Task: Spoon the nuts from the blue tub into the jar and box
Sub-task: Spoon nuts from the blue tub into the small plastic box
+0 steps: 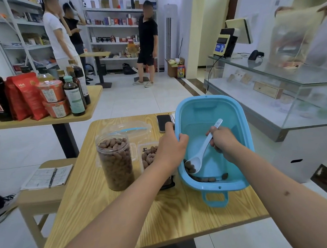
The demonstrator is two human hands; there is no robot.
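Observation:
The blue tub point(222, 106) stands tilted on the wooden table point(127, 216), its far end raised. My left hand point(170, 145) grips the tub's left rim. My right hand point(222, 138) holds a white spoon point(202, 150) inside the tub, its bowl among the few brown nuts point(204, 178) gathered at the tub's low near end. Left of the tub stands a clear jar point(115, 163) nearly full of nuts. Between jar and tub sits a clear box point(148, 154) with nuts in it, partly hidden by my left arm.
A phone point(163, 122) lies behind my left hand. A clear lid point(127, 130) lies behind the jar. A stool with a notebook point(47, 177) stands left of the table. A glass counter point(294, 96) is on the right. Several people stand at the shelves beyond.

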